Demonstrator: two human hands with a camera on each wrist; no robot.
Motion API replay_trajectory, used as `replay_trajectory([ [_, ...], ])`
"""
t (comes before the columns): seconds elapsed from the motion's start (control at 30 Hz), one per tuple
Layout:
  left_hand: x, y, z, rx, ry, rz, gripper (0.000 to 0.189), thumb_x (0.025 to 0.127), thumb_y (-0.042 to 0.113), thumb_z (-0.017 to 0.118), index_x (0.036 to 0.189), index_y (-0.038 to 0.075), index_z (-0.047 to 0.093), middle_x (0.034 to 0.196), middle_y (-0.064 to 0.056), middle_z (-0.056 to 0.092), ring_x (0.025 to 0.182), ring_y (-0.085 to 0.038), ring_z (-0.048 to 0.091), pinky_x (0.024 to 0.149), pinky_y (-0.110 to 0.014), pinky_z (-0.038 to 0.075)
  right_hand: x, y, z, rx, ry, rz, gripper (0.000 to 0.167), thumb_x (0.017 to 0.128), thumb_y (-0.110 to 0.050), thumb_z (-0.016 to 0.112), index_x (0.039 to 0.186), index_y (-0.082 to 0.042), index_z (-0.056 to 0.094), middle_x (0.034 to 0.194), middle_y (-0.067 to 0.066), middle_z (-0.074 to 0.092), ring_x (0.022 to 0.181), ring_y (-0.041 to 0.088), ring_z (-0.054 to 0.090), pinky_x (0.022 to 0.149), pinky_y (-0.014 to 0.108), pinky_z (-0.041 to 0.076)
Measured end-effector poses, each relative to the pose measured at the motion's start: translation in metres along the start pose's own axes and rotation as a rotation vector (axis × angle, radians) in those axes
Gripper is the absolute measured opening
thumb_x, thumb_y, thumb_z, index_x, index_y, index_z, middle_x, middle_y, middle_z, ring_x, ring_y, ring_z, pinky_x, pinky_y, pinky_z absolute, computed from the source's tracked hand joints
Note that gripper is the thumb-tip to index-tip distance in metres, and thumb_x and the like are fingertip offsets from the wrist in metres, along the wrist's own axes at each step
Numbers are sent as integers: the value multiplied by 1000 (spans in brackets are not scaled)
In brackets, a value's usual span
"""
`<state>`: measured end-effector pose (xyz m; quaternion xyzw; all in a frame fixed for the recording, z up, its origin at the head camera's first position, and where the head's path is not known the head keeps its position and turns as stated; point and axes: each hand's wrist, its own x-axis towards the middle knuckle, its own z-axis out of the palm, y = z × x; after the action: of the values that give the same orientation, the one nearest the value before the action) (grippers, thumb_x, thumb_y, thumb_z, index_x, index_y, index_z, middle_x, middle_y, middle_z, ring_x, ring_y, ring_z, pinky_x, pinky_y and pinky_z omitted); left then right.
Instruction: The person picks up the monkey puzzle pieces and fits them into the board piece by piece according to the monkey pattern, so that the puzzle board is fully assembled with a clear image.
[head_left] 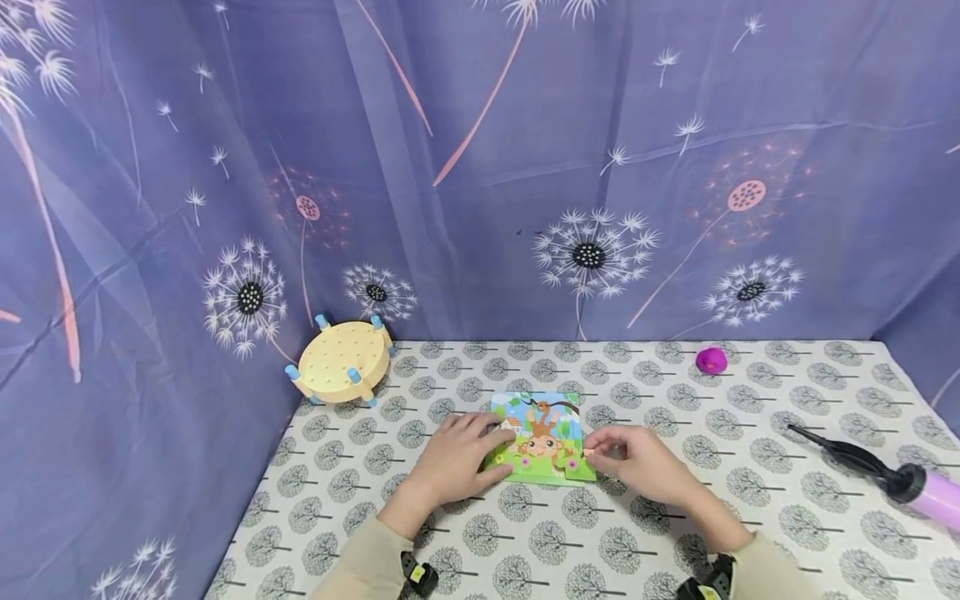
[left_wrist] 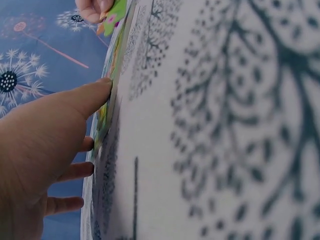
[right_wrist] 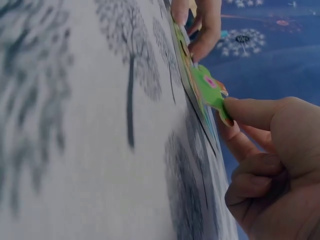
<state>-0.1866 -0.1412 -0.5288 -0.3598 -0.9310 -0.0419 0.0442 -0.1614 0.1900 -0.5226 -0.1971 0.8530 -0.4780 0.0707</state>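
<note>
A square jigsaw puzzle (head_left: pixel 536 429) with a picture of a hanging monkey lies flat on the tree-print cloth. My left hand (head_left: pixel 459 458) rests on its left side, thumb along the lower edge and fingers spread over the picture. At the lower right corner my right hand (head_left: pixel 637 460) pinches a green puzzle piece (right_wrist: pixel 210 87) with a pink flower between thumb and forefinger. In the right wrist view this piece stands tilted up from the board, its inner end over the corner. The other right fingers curl in toward the palm.
A pale yellow round stool with blue-tipped legs (head_left: pixel 345 362) lies upturned at the back left. A small magenta cup-like thing (head_left: pixel 711 361) sits at the back right. A hand pump with black nozzle and pink barrel (head_left: pixel 930 497) lies at the right edge. Purple curtains (head_left: pixel 480 167) hang behind.
</note>
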Motion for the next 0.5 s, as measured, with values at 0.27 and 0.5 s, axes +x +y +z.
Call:
replay_trajectory([
  [0.27,-3,-2,0,-56,10,-1,52,102,62,52,141,30,65,157,-3,49,141,-26,48,113,-60,41,17,-14,20,-4,15,40,15,93,-16,78,106,-10,74,88,-5,72,71,13,64,65,26,54],
  [0.5,-3,-2,0,-66,14,-4,51,102,61,53,142,30,65,157,-3,49,141,-26,48,113,-60,41,25,-18,34,8,11,54,15,93,-15,78,106,-9,75,87,-5,70,76,13,65,68,26,57],
])
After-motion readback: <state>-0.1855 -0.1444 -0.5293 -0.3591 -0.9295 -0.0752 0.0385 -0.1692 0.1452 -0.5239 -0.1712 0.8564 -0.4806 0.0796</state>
